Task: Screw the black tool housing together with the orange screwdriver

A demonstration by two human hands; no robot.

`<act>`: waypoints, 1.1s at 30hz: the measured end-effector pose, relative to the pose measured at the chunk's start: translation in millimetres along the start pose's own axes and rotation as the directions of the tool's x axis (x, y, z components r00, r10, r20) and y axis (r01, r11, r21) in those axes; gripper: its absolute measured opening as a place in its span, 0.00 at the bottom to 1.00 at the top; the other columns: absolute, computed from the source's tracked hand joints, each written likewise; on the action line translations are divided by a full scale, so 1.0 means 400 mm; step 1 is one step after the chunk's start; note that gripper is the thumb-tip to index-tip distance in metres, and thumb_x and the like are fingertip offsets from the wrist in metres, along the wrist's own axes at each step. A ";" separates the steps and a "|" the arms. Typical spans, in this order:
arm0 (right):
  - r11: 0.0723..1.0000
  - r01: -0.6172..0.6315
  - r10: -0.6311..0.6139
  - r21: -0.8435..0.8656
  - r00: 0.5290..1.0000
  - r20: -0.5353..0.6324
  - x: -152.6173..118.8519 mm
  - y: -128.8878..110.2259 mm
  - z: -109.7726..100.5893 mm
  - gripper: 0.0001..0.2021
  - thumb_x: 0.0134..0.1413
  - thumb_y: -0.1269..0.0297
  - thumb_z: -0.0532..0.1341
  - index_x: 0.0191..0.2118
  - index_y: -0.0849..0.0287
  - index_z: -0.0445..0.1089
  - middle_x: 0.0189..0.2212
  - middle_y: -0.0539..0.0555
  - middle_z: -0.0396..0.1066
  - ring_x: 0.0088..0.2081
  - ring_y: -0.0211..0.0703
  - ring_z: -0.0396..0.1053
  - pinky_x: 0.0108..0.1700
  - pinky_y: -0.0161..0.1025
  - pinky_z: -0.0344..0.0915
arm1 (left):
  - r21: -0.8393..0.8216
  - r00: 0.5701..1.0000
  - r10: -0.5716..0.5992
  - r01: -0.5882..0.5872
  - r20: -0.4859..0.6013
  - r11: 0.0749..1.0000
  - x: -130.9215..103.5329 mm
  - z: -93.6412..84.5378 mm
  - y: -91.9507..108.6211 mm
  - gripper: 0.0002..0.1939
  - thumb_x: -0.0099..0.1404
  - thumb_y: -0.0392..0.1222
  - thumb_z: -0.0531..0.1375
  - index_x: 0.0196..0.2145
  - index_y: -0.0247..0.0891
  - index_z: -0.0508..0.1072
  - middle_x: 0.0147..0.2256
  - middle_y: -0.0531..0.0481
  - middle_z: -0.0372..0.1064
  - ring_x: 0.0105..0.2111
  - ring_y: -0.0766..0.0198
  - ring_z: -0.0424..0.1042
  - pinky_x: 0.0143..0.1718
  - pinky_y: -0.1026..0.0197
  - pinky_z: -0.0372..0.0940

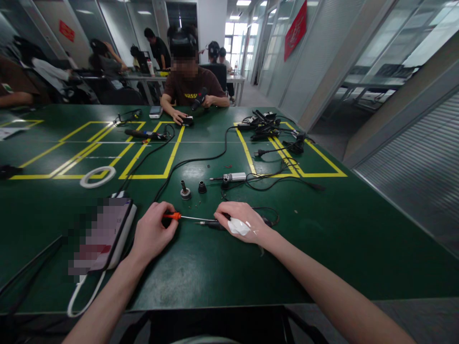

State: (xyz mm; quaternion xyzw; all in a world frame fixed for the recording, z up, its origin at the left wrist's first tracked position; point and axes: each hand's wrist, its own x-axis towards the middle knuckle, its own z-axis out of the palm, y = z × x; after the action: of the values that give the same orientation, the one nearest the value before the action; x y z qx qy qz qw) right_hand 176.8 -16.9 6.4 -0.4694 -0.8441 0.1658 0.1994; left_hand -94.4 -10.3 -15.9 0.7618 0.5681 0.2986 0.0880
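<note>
Closest to us, a white cable loop droops by the green counter's near edge, and above it lies a thick white-edged device, its screen blurred. Now our left hand: it's closed on the orange-handled screwdriver, whose thin metal shaft runs across to our right hand. That one wears a white patch and has its fingers curled down at the shaft's far end, over the slim black pen-shaped tool; we can't tell which of the two it grips. Just beyond, we see a metal-and-black nozzle piece standing beside a small black collar, with a silver-handled pen-shaped tool to their right and a white ring well off left. Farther out, a tangled heap of black cables and tools sits over yellow tape outlines. Across from us, a person in a brown shirt holds a dark tool.
</note>
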 end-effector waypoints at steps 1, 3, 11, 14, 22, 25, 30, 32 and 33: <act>1.000 0.003 -0.003 0.002 1.000 -0.002 0.000 0.000 0.000 0.10 0.69 0.68 0.60 0.33 0.58 0.73 0.31 0.52 0.76 0.33 0.41 0.71 0.38 0.36 0.59 | -0.003 1.000 -0.009 0.009 0.008 1.000 0.001 0.000 0.000 0.04 0.61 0.43 0.58 0.34 0.42 0.72 0.34 0.50 0.73 0.31 0.58 0.73 0.32 0.59 0.66; 1.000 0.006 -0.006 0.003 1.000 -0.002 -0.001 0.001 0.001 0.10 0.69 0.68 0.60 0.33 0.59 0.73 0.31 0.52 0.76 0.33 0.41 0.71 0.38 0.36 0.59 | -0.008 0.999 -0.020 0.020 0.025 1.000 0.002 -0.002 0.001 0.04 0.60 0.44 0.59 0.32 0.43 0.71 0.33 0.50 0.73 0.33 0.57 0.73 0.34 0.59 0.65; 1.000 0.000 0.000 -0.010 1.000 0.005 -0.002 0.000 0.003 0.11 0.70 0.67 0.59 0.34 0.59 0.74 0.32 0.52 0.76 0.34 0.41 0.72 0.39 0.36 0.59 | 0.007 0.996 -0.078 0.078 0.044 0.997 0.005 -0.012 0.007 0.03 0.59 0.43 0.60 0.30 0.44 0.70 0.31 0.52 0.75 0.33 0.56 0.75 0.34 0.58 0.65; 1.000 -0.008 0.008 -0.005 1.000 0.009 -0.001 -0.001 0.001 0.11 0.70 0.66 0.59 0.34 0.59 0.74 0.32 0.52 0.76 0.34 0.41 0.72 0.38 0.36 0.59 | -0.024 0.996 -0.078 0.079 0.038 0.997 0.003 -0.011 0.003 0.02 0.58 0.42 0.60 0.30 0.44 0.70 0.34 0.51 0.78 0.35 0.57 0.77 0.36 0.58 0.67; 1.000 -0.007 0.007 0.005 1.000 -0.001 -0.002 -0.002 0.001 0.11 0.70 0.67 0.59 0.34 0.58 0.74 0.32 0.52 0.76 0.34 0.41 0.72 0.38 0.37 0.60 | -0.040 0.999 0.028 -0.029 -0.038 0.999 0.002 -0.014 0.012 0.02 0.59 0.39 0.59 0.28 0.43 0.70 0.40 0.49 0.80 0.41 0.56 0.77 0.38 0.57 0.71; 1.000 -0.010 0.010 0.007 1.000 0.009 -0.001 -0.002 0.000 0.11 0.70 0.67 0.59 0.34 0.58 0.74 0.32 0.53 0.76 0.34 0.42 0.72 0.39 0.36 0.61 | -0.025 0.998 0.051 -0.053 -0.042 0.998 0.002 -0.013 0.016 0.04 0.61 0.39 0.59 0.28 0.43 0.71 0.41 0.48 0.80 0.43 0.55 0.77 0.41 0.56 0.72; 1.000 0.004 -0.004 -0.013 1.000 0.011 -0.001 -0.001 -0.001 0.11 0.70 0.66 0.59 0.34 0.58 0.74 0.32 0.52 0.76 0.33 0.41 0.72 0.39 0.36 0.60 | -0.019 0.993 0.107 -0.109 -0.058 0.994 0.002 -0.008 0.013 0.08 0.63 0.42 0.58 0.30 0.42 0.77 0.39 0.47 0.80 0.41 0.54 0.77 0.44 0.54 0.72; 1.000 0.011 -0.011 -0.011 1.000 0.001 -0.001 0.000 0.000 0.11 0.70 0.66 0.59 0.34 0.58 0.74 0.32 0.52 0.76 0.33 0.41 0.72 0.38 0.36 0.60 | -0.006 0.992 0.115 -0.115 -0.057 0.993 0.002 -0.007 0.012 0.10 0.64 0.42 0.58 0.31 0.42 0.79 0.38 0.47 0.80 0.41 0.54 0.77 0.43 0.54 0.72; 1.000 0.012 -0.012 -0.010 1.000 -0.002 -0.001 0.001 0.001 0.11 0.70 0.67 0.59 0.34 0.58 0.74 0.32 0.52 0.76 0.33 0.41 0.72 0.38 0.36 0.60 | 0.003 0.992 0.115 -0.115 -0.054 0.993 0.003 -0.008 0.013 0.11 0.65 0.43 0.58 0.31 0.42 0.79 0.38 0.47 0.80 0.40 0.54 0.76 0.42 0.54 0.72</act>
State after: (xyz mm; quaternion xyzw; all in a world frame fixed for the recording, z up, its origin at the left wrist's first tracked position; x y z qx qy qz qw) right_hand 176.9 -17.2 5.6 -0.4653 -0.8475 0.1602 0.1988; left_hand -91.8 -11.7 -10.7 0.7849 0.5255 0.3238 0.0551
